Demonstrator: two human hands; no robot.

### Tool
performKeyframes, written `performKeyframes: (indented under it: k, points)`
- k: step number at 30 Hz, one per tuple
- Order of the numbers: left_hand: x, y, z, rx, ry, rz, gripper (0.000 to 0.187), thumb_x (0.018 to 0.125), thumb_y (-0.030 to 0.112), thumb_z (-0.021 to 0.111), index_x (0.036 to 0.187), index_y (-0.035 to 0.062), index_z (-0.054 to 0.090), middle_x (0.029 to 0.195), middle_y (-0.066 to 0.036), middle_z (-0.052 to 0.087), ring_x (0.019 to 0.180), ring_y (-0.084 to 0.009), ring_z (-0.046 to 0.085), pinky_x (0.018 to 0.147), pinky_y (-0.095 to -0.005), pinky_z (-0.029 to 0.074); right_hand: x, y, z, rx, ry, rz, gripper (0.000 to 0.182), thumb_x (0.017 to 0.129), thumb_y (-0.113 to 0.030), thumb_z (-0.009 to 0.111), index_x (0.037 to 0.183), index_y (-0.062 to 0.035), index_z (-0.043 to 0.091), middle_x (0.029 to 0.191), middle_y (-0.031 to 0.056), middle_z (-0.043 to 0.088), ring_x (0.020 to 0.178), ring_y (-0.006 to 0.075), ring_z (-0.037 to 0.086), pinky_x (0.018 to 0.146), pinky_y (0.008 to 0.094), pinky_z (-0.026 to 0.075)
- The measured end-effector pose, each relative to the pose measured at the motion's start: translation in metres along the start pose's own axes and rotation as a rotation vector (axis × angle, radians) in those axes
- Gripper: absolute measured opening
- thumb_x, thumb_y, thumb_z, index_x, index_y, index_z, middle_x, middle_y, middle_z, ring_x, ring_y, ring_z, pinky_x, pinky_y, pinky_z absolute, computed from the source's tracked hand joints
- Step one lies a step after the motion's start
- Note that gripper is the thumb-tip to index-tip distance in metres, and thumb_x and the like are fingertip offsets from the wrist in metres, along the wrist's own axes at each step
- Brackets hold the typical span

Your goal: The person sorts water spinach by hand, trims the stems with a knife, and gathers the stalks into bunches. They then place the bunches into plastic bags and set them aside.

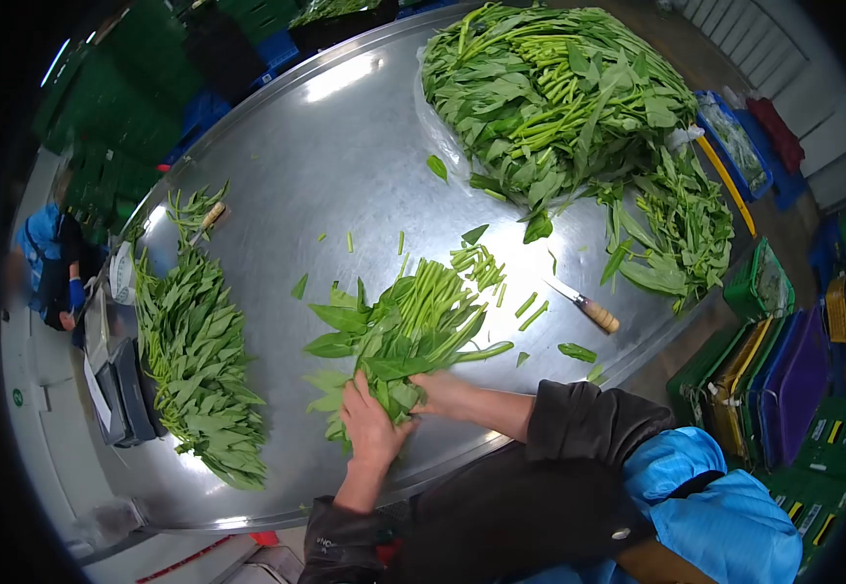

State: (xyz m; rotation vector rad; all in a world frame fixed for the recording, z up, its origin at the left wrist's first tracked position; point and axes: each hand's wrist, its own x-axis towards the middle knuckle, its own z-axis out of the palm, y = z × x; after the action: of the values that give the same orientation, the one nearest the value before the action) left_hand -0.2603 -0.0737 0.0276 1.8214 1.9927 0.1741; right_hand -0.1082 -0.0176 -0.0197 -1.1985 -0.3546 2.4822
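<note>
A bunch of leafy green stalks lies on the steel table in front of me, stems pointing away. My left hand is closed around the leafy near end of the bunch. My right hand grips the same bunch from the right side, partly hidden under the leaves. A small knife with a wooden handle lies on the table to the right of the bunch, apart from both hands. Cut stem pieces lie scattered past the bunch.
A large heap of greens fills the far right of the table. A long row of sorted greens lies at the left, a second knife beyond it. Coloured crates stand on the floor at right. A person in blue stands at far left.
</note>
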Motion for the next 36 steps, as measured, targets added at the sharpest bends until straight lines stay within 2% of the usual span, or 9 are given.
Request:
performKeyframes:
  k: [3,5,10,12,18,22,30,34,36]
  points:
    - [0.006,-0.009,0.006,0.054,0.108,-0.047,0.113,0.053,0.022,0.088,0.144,0.0016,0.023,0.138,-0.024,0.035,0.133,-0.0412,0.028,0.106,-0.0576,0.023,-0.017,-0.005,-0.01,-0.063,-0.014,-0.006,0.039,0.096,-0.03,0.053,0.126,-0.0044,0.052,0.117,0.0121,0.061,0.102,0.0205,0.062,0.086,0.0369,0.054]
    - [0.012,-0.023,0.012,0.009,0.145,0.006,0.108,0.053,0.02,0.088,0.142,0.0026,0.028,0.137,-0.02,0.037,0.134,-0.0419,0.028,0.106,-0.0576,0.023,-0.046,-0.019,-0.026,-0.769,-0.135,0.312,0.041,0.096,-0.032,0.054,0.125,-0.002,0.052,0.105,0.0153,0.065,0.088,0.0228,0.067,0.076,0.0365,0.057]
    - [0.014,-0.027,0.006,-0.02,0.34,0.171,0.074,0.062,0.011,0.081,0.129,0.0031,0.051,0.12,-0.019,0.056,0.12,-0.0402,0.048,0.098,-0.0494,0.038,-0.093,-0.023,-0.073,-0.758,-0.278,0.216,0.045,0.094,-0.034,0.054,0.12,0.0037,0.053,0.096,0.0222,0.067,0.075,0.0268,0.07,0.063,0.0352,0.059]
    - [0.015,-0.013,-0.021,-0.135,0.33,0.134,0.062,0.066,0.004,0.075,0.125,0.0028,0.055,0.106,-0.017,0.064,0.096,-0.0363,0.063,0.081,-0.0423,0.05,-0.107,-0.035,-0.081,-0.739,-0.238,0.177,0.045,0.094,-0.033,0.054,0.12,0.0034,0.054,0.097,0.0214,0.067,0.076,0.0265,0.07,0.063,0.0347,0.059]
    - [0.009,0.071,-0.139,-0.021,0.557,0.338,0.052,0.067,-0.004,0.07,0.118,0.0015,0.061,0.101,-0.017,0.065,0.087,-0.0306,0.067,0.077,-0.0348,0.052,-0.142,-0.072,-0.095,-0.68,-0.166,-0.057,0.04,0.093,-0.027,0.055,0.121,0.0022,0.053,0.095,0.0188,0.068,0.075,0.0248,0.07,0.06,0.0317,0.058]
    - [0.027,0.026,-0.089,0.153,0.136,0.336,0.049,0.06,-0.001,0.073,0.108,0.0053,0.065,0.098,-0.016,0.064,0.081,-0.0342,0.064,0.069,-0.0391,0.052,-0.142,-0.075,-0.122,-0.636,-0.1,0.003,0.04,0.096,-0.025,0.053,0.125,0.0029,0.05,0.099,0.0153,0.068,0.074,0.019,0.069,0.057,0.0274,0.055]
    - [0.015,0.053,-0.108,0.266,0.111,0.347,0.055,0.063,-0.001,0.066,0.116,0.0104,0.065,0.101,-0.016,0.063,0.082,-0.0341,0.063,0.069,-0.0396,0.052,-0.15,-0.109,-0.153,-0.733,-0.018,-0.126,0.032,0.096,-0.025,0.054,0.114,0.0019,0.057,0.086,0.0099,0.069,0.061,0.0129,0.067,0.049,0.0239,0.05]
    - [0.012,0.053,-0.117,0.502,0.102,0.407,0.053,0.067,-0.001,0.057,0.117,0.0121,0.065,0.098,-0.013,0.061,0.077,-0.0307,0.059,0.064,-0.0382,0.049,-0.153,-0.153,-0.123,-0.815,-0.05,-0.229,0.038,0.094,-0.027,0.058,0.117,0.0032,0.056,0.087,0.0079,0.069,0.069,0.0134,0.067,0.058,0.0252,0.053]
    - [0.008,0.066,-0.134,0.553,0.172,0.444,0.053,0.067,-0.001,0.058,0.118,0.0122,0.064,0.099,-0.014,0.061,0.077,-0.0303,0.059,0.064,-0.038,0.049,-0.148,-0.171,-0.115,-0.979,-0.088,-0.488,0.052,0.091,-0.039,0.06,0.121,0.004,0.054,0.105,0.0137,0.066,0.093,0.0221,0.065,0.08,0.0326,0.053]
